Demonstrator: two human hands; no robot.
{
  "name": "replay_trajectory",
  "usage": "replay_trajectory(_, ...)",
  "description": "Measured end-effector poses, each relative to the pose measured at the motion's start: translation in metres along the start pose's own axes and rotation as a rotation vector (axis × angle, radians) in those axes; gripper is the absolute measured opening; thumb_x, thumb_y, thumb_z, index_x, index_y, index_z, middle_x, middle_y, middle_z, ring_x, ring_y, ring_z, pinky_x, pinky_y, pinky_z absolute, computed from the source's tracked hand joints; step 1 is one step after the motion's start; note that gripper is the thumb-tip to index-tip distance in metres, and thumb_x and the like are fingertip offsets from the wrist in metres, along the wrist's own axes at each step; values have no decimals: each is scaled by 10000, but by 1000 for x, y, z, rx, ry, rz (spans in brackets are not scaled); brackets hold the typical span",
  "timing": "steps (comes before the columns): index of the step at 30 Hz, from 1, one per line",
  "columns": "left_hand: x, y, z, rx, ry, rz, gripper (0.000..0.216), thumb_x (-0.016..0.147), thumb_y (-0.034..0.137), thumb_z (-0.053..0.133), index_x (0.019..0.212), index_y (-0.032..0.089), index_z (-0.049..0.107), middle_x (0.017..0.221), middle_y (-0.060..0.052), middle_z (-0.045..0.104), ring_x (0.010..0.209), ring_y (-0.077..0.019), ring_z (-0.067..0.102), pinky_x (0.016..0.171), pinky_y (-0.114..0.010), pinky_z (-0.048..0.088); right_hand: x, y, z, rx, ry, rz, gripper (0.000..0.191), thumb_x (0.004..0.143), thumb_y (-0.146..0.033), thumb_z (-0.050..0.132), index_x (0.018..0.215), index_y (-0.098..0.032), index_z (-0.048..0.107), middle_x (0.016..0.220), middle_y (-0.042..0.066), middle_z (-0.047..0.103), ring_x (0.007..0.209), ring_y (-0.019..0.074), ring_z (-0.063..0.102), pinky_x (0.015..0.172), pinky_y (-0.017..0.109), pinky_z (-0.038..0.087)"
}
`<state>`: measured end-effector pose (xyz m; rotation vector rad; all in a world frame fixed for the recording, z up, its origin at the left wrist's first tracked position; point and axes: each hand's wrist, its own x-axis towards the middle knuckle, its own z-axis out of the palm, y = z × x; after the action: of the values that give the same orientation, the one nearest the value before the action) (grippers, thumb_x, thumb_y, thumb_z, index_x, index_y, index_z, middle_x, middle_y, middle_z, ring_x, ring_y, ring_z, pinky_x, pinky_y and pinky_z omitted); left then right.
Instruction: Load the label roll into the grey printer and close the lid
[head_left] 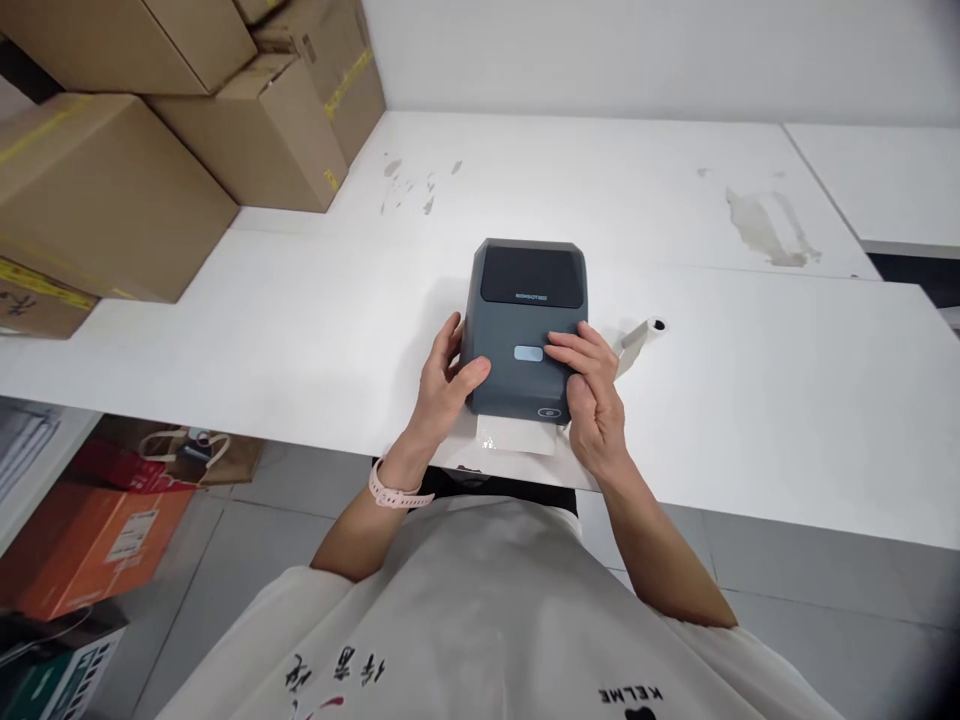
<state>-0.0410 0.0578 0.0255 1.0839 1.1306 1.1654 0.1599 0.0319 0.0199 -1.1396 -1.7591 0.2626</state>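
A dark grey label printer (501, 335) stands on the white table in front of me, with a black panel and a small pale-blue rectangle on its top. White label paper (517, 434) sticks out below its near edge. My left hand (444, 385) grips the printer's left side, thumb on the top and the other fingers partly hidden behind the side. On the right side rests my right hand (596, 400), its fingers bent over the top, with the fingertips close to the pale-blue rectangle. Just right of the printer lies a small white paper roll (637, 340) with a dark core.
Cardboard boxes (112, 190) are stacked at the back left of the white table (337, 300). Patches of peeled surface (765, 225) mark the tabletop. Below on the left are an orange box (105, 540) and a paper bag (240, 460).
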Motion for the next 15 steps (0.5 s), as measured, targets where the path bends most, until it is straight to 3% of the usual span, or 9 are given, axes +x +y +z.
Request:
replay_trajectory(6,-6,0,1,53,16,55,795,841,595,717,1519,294,432,1593,-110,507,1444,-314,505,1143,-425,457,1,1,5,-105,-22,40,467,1078,-325,205,1275,-294,626,1337,81,683,1483,291,478,1230,593,370)
replay_trajectory(9,-35,-9,2,159,221,109,539,886,559,679,1328,270,572,1433,-89,612,1279,-234,593,1025,-342,496,2,-2,3,-68,-13,13,444,1079,-318,222,1276,-294,619,1341,79,684,1469,281,492,1224,571,380)
replay_trajectory(11,-57,-17,3,249,404,113,332,883,528,686,1012,226,643,1026,-47,698,939,-170,629,839,-291,505,3,-3,2,-69,-25,20,433,1078,-323,240,1299,-292,610,1357,82,675,1476,282,482,1219,568,384)
replay_trajectory(13,-72,-22,5,229,245,-21,388,882,562,663,749,202,603,703,1,597,677,-125,535,647,-262,444,2,-3,2,-85,-34,24,432,1074,-351,260,1334,-291,600,1369,89,665,1482,294,470,1216,575,379)
replay_trajectory(15,-76,-22,8,110,21,-204,480,843,622,674,653,189,587,586,20,532,540,-93,451,518,-250,341,0,-3,3,-91,-25,12,436,1067,-377,284,1372,-294,584,1383,94,655,1488,303,454,1218,573,367)
